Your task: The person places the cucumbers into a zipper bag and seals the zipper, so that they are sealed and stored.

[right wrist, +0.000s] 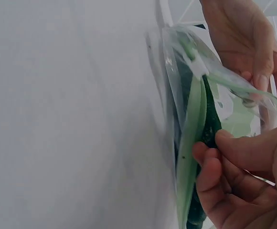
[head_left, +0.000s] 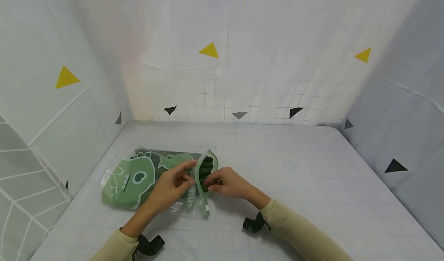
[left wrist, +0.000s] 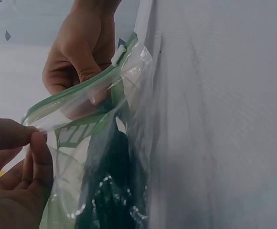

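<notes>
A clear zip bag [head_left: 138, 178] with a green cartoon print lies flat, its green-edged mouth spread wide towards the right. Inside are several long dark green cucumbers [head_left: 206, 165], their ends showing in the opening. My left hand [head_left: 170, 186] pinches the upper lip of the bag between thumb and fingers. At the mouth, my right hand [head_left: 227, 182] has its fingertips just inside, thumb and fingers pinching the end of a cucumber [right wrist: 210, 121]. A white slider [left wrist: 118, 56] sits at one end of the zip strip. The bag wall hides part of the right fingers in the left wrist view.
A white sheet with a faint grid covers the table [head_left: 295, 184]. White curtains [head_left: 263, 33] with yellow and black triangles stand behind and on both sides. Dark wrist cameras [head_left: 254, 223] hang below each sleeve.
</notes>
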The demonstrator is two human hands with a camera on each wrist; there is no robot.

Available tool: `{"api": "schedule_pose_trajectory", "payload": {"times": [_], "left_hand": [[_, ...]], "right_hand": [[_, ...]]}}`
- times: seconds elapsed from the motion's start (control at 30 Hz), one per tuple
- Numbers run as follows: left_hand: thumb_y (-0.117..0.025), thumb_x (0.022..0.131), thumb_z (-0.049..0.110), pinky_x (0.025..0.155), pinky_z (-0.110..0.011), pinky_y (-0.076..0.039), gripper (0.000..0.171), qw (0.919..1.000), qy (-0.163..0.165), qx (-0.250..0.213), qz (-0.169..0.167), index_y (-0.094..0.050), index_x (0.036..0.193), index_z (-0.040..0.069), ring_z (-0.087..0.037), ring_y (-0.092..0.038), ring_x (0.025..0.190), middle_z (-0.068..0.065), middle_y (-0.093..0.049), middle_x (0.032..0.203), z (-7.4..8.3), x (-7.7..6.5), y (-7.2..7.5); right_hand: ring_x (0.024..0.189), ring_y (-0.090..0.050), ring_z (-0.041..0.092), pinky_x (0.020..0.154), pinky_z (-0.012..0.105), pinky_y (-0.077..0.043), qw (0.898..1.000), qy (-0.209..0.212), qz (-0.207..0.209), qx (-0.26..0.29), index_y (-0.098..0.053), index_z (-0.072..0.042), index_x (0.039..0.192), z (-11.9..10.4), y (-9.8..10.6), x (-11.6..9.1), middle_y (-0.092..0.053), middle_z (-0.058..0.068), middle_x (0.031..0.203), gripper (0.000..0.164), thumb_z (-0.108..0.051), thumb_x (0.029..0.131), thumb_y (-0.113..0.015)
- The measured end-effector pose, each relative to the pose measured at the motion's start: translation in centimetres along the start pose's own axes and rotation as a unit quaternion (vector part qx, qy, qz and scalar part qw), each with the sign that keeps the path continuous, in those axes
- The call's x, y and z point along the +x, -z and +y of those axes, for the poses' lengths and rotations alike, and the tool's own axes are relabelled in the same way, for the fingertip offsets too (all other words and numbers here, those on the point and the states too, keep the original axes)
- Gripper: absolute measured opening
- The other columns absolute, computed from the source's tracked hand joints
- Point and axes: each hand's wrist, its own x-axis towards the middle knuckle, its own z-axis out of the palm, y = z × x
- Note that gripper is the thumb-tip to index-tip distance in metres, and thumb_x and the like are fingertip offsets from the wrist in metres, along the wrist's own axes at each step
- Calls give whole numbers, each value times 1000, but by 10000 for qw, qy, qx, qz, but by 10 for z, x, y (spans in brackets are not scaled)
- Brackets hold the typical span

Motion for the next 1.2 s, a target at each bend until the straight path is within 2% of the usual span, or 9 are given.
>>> {"api": "schedule_pose_trajectory", "payload": {"times": [0.2, 0.33, 0.47, 0.7, 0.9, 0.93, 1.03, 1.13, 1.2], "left_hand": [[-70, 99, 0, 64, -30, -52, 54, 10000, 2, -20, -14, -53, 151, 5, -27, -68, 81, -12, -64, 128, 0, 0, 0], [-70, 100, 1, 63, -30, -52, 55, 10000, 38, 14, -39, -53, 152, 6, -26, -68, 79, -12, -65, 123, 1, 0, 0], [-70, 99, 1, 64, -30, -52, 55, 10000, -1, 32, -40, -53, 152, 6, -26, -68, 80, -12, -65, 125, 1, 0, 1], [-71, 98, 0, 68, -31, -55, 55, 9999, -132, -2, -59, -53, 150, 4, -24, -70, 86, -14, -61, 136, -1, 1, 0], [-72, 98, 3, 62, -31, -52, 51, 9989, -176, 430, -86, -58, 148, 5, -23, -70, 75, -9, -72, 97, -1, 0, -1], [-72, 98, 3, 63, -32, -53, 51, 9984, -187, 518, -95, -58, 147, 6, -23, -70, 75, -9, -72, 90, -1, 0, -1], [-72, 97, -1, 65, -33, -56, 54, 9964, -262, 792, -162, -58, 148, 6, -19, -71, 75, -8, -73, 90, -1, 0, -2], [-71, 95, -3, 65, -32, -57, 58, 9928, -383, 1092, -316, -55, 150, 4, -13, -69, 74, -5, -73, 90, -2, -1, -4], [-71, 95, -3, 66, -31, -57, 61, 9900, -472, 1258, -434, -52, 152, 3, -10, -67, 75, -3, -72, 92, -4, -1, -6]], "right_hand": [[85, -67, 4, 71, 24, -55, 9994, 158, 194, -256, -80, -6, 106, -6, -4, 3, -76, 1, 101, 14, 0, 96, -73], [85, -67, 5, 69, 24, -55, 9983, 399, 309, -292, -80, -7, 105, -7, -4, 4, -75, 1, 101, 13, -1, 95, -75], [84, -66, 2, 70, 22, -55, 9976, 534, 256, -364, -81, -7, 104, -6, -8, 7, -76, 1, 99, 12, -3, 94, -77], [73, -61, -3, 67, 17, -51, 9959, 563, 168, -694, -82, -8, 98, -3, -18, 10, -76, -4, 89, 19, 6, 89, -74], [74, -62, 1, 66, 22, -52, 9965, 406, 275, -682, -83, -10, 103, 0, -4, 5, -76, -7, 96, 14, -3, 95, -74], [74, -62, 2, 65, 24, -52, 9963, 348, 379, -694, -83, -10, 103, 2, 0, 5, -76, -6, 96, 12, -4, 96, -74], [76, -63, 6, 66, 28, -53, 9915, -64, 998, -828, -81, -8, 103, 8, 9, 4, -75, -6, 94, 10, -7, 98, -73], [83, -67, 12, 71, 35, -55, 9752, -723, 1887, -907, -79, -7, 106, 16, 16, 9, -74, -3, 95, 11, -13, 99, -73], [88, -68, 19, 75, 41, -56, 9622, -1195, 2306, -815, -78, -6, 109, 20, 20, 17, -75, 1, 99, 16, -18, 100, -72]]}}
